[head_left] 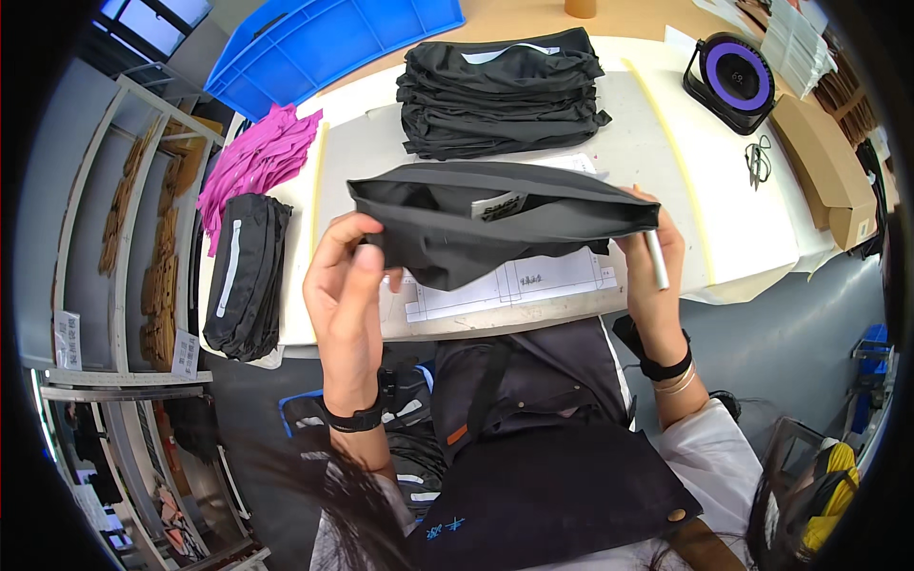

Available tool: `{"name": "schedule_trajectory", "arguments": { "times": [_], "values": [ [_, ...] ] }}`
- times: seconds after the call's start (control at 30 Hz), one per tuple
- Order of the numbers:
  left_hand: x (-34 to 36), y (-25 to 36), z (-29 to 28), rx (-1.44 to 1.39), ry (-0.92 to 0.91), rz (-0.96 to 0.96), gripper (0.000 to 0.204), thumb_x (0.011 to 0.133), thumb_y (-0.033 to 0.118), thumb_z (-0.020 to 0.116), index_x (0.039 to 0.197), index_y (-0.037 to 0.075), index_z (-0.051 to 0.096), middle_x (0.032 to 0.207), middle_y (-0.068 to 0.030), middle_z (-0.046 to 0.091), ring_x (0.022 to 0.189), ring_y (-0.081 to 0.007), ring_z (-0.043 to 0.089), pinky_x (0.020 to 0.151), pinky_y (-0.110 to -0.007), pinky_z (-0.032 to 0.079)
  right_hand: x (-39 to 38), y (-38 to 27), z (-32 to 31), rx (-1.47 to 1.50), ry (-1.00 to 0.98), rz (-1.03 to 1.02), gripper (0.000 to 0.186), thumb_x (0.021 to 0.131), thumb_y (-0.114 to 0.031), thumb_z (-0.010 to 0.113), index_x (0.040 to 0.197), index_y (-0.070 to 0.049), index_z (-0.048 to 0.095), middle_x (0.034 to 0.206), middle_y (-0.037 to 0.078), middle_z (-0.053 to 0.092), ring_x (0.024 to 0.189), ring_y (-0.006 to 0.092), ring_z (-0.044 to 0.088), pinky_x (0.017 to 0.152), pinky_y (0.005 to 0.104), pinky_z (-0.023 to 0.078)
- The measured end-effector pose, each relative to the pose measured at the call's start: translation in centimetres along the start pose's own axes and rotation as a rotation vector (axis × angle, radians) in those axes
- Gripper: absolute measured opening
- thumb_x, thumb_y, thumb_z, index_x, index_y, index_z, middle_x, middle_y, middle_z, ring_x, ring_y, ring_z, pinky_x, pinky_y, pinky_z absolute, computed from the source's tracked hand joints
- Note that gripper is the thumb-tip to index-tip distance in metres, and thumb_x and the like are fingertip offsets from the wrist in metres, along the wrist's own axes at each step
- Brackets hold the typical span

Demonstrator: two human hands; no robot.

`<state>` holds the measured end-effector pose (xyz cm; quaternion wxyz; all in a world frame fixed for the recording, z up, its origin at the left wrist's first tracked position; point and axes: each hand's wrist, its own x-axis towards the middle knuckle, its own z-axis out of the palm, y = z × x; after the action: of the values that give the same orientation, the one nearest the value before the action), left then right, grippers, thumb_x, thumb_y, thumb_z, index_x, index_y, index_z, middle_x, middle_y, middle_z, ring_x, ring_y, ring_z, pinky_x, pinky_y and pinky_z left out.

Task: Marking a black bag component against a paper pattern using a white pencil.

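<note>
Both hands hold a black pouch [495, 224] up over the counter [724, 228]: left hand [347, 285] pinches one end, right hand [657, 271] grips the other plus a white pen [657, 259]. Inspection seems underway; next calls for turning it.

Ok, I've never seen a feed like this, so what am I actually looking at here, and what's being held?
This is one wide fisheye camera worn on a person's head, looking down at their own bare hands; there is no machine. Straight edges bend near the rim.

The left hand and right hand hold a black fabric pouch up between them, above a white worktable. The right hand also has a thin white stick, perhaps a pen.

On the table lie a stack of black pouches, a second black stack at the left edge, pink fabric pieces, a blue plastic bin, scissors, a round black device with a purple ring and a printed paper sheet.
</note>
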<state>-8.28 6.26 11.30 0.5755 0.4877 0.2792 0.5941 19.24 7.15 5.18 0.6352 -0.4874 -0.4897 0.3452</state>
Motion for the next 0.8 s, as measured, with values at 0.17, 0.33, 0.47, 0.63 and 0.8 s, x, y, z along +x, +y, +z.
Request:
{"name": "schedule_trajectory", "arguments": {
  "times": [0.17,0.33,0.47,0.63,0.8],
  "values": [
    [0.9,-0.1,0.8,0.74,0.198,0.218,0.044,0.079,0.001,0.068,0.122,-0.003,0.057,0.118,-0.0059,0.052,0.107,-0.014,0.048,0.091,-0.025,0.036,1.0,-1.0,-0.8,0.389,-0.028,0.325,0.027,0.096,-0.01,0.056,0.121,-0.002,0.056,0.092,0.001,0.063,0.081,0.0062,0.059,0.076,0.0225,0.049],
    [1.1,-0.3,2.0,0.781,0.223,0.292,0.052,0.079,0.004,0.069,0.128,-0.004,0.054,0.12,-0.007,0.052,0.119,-0.0174,0.044,0.107,-0.031,0.027,1.2,-2.6,0.4,0.566,-0.031,0.433,0.038,0.093,-0.009,0.061,0.127,0.002,0.049,0.103,0.004,0.063,0.091,0.0094,0.06,0.085,0.0245,0.048],
    [1.1,-0.3,2.5,0.73,0.215,0.35,0.05,0.083,0.004,0.065,0.13,-0.005,0.052,0.125,-0.0097,0.052,0.123,-0.0181,0.043,0.109,-0.032,0.025,0.1,-2.4,1.6,0.398,-0.161,0.343,0.053,0.085,-0.001,0.067,0.132,0.004,0.043,0.114,0.008,0.062,0.11,0.0151,0.057,0.096,0.0272,0.043],
    [1.3,0.0,1.9,0.593,0.313,0.315,0.051,0.088,0.002,0.055,0.137,-0.007,0.043,0.137,-0.0136,0.048,0.122,-0.0183,0.049,0.104,-0.03,0.034,1.0,-3.2,0.5,0.506,-0.268,0.365,0.057,0.075,0.016,0.051,0.131,0.005,0.045,0.123,0.011,0.057,0.114,0.0151,0.053,0.094,0.027,0.042],
    [1.4,0.7,1.2,0.333,0.27,0.136,0.062,0.081,-0.003,0.055,0.14,-0.007,0.038,0.141,-0.0131,0.045,0.114,-0.0162,0.054,0.1,-0.027,0.038,1.7,-2.7,-1.1,0.62,-0.381,0.433,0.056,0.074,0.014,0.044,0.129,0.006,0.049,0.12,0.011,0.059,0.111,0.0141,0.054,0.092,0.0244,0.041]
  ]
}}
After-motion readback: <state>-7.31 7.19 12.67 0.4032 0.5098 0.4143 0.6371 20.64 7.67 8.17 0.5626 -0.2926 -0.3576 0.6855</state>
